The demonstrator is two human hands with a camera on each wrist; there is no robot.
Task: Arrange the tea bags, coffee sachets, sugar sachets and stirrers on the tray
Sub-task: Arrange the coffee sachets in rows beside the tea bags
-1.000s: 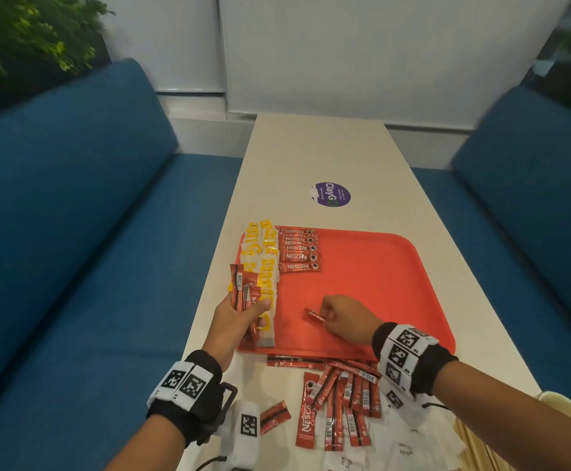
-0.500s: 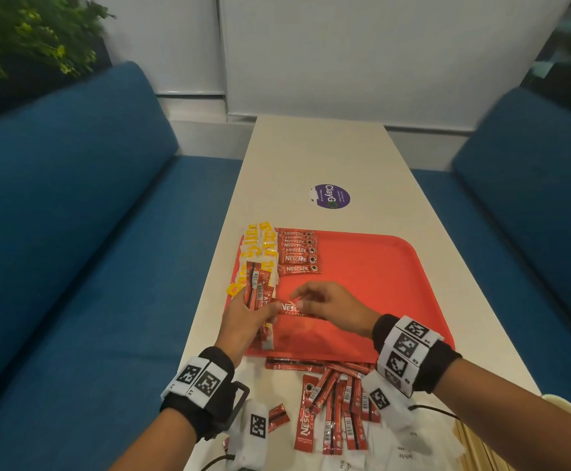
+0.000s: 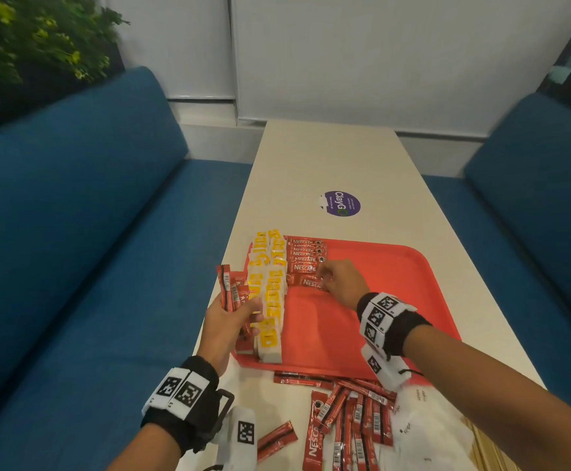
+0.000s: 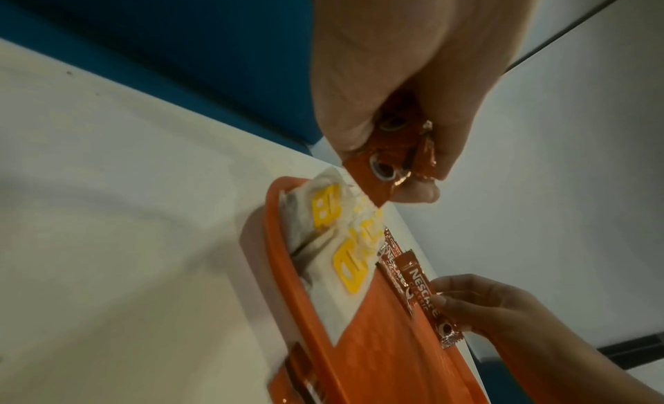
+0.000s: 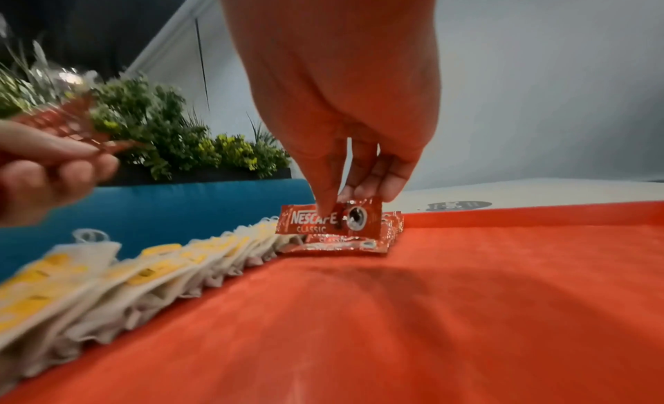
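A red tray (image 3: 379,300) lies on the pale table. Along its left side run yellow-tagged tea bags (image 3: 270,300) in rows, with a column of red coffee sachets (image 3: 306,256) beside them at the far end. My right hand (image 3: 325,280) pinches one coffee sachet (image 5: 330,218) by its top edge, its lower edge at the near end of that column. My left hand (image 3: 243,314) grips a bunch of coffee sachets (image 3: 231,288) above the tray's left rim. Loose coffee sachets (image 3: 348,419) and white sugar sachets (image 3: 423,433) lie on the table near me.
Blue sofas flank the table on both sides. A purple round sticker (image 3: 341,203) marks the table beyond the tray. Wooden stirrers (image 3: 488,450) show at the bottom right edge. A plant (image 3: 22,45) stands behind the left sofa.
My right hand took a sachet from the bunch in my left hand and carried it forward to the column of coffee sachets. My left hand drew back slightly to the left.
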